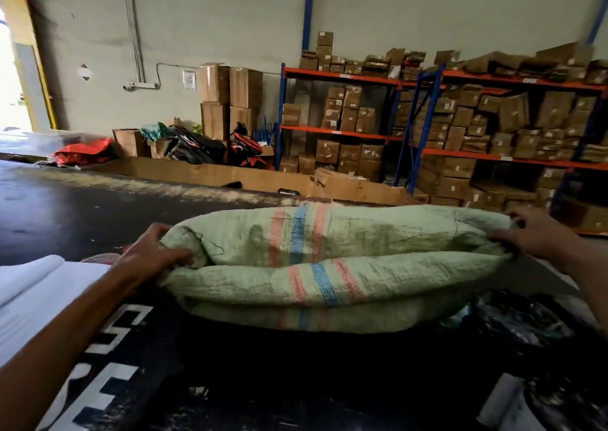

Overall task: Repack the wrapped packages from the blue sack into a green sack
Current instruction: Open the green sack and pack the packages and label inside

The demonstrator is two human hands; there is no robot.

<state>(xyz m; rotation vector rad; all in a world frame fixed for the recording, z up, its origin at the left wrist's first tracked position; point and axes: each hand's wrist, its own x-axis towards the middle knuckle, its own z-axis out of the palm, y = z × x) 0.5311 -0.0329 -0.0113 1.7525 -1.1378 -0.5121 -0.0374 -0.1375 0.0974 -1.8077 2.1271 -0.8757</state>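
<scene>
A pale green woven sack (345, 286) with red and blue stripes lies folded and stretched sideways in front of me, over a dark floor. My left hand (154, 253) grips its left end, fingers curled into the folds. My right hand (533, 236) grips its right end. Dark wrapped packages (519, 325) lie low at the right, partly under the sack. No blue sack shows in the head view.
White fabric (29, 295) lies at the left edge. White lettering (108, 365) marks the black floor. Blue and orange racks (460, 154) full of cardboard boxes stand behind, with stacked cartons (230, 98), parked motorbikes (214, 147) and flattened cardboard (230, 174) along the wall.
</scene>
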